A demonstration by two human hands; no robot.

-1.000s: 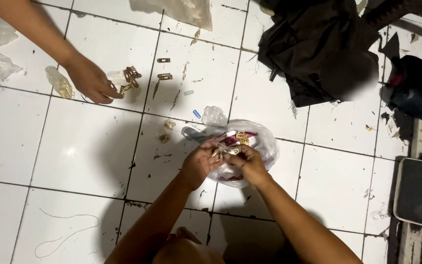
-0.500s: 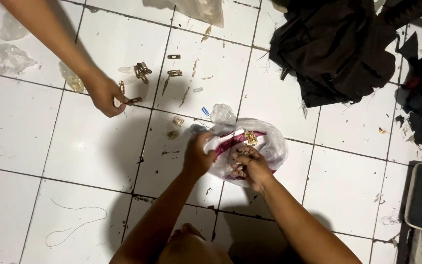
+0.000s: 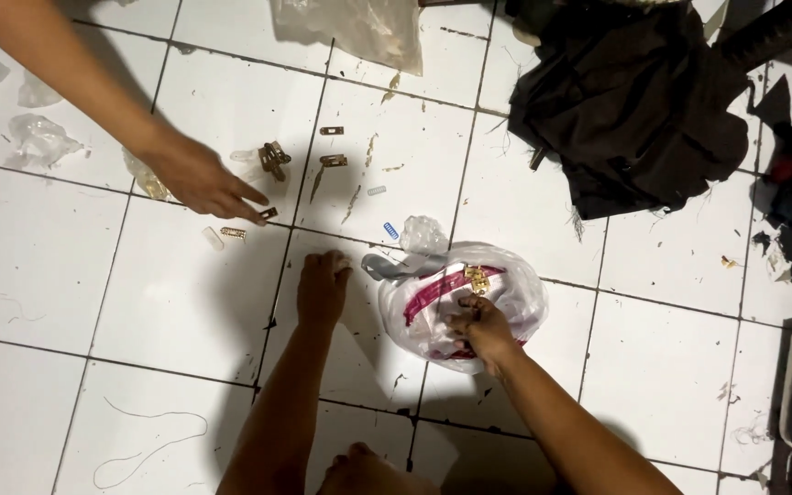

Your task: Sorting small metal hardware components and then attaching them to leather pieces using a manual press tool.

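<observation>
The floor (image 3: 176, 302) is made of glossy white square tiles with dark grout lines, and it is dusty, with small scraps and threads on it. A crumpled black cloth (image 3: 634, 110) lies at the far right side, and some clear plastic wrappers (image 3: 38, 137) lie at the far left. The person's right hand (image 3: 477, 328) is inside a thin white plastic bag with a pink print (image 3: 460, 302), the fingers closed around some small brass metal pieces there. The left hand (image 3: 323, 289) rests on the tile just beside the bag, fingers curled down, holding nothing that I can see. Another person's hand (image 3: 199, 179) touches a small brass hinge (image 3: 268, 214), near more loose brass hinges (image 3: 275, 158).
</observation>
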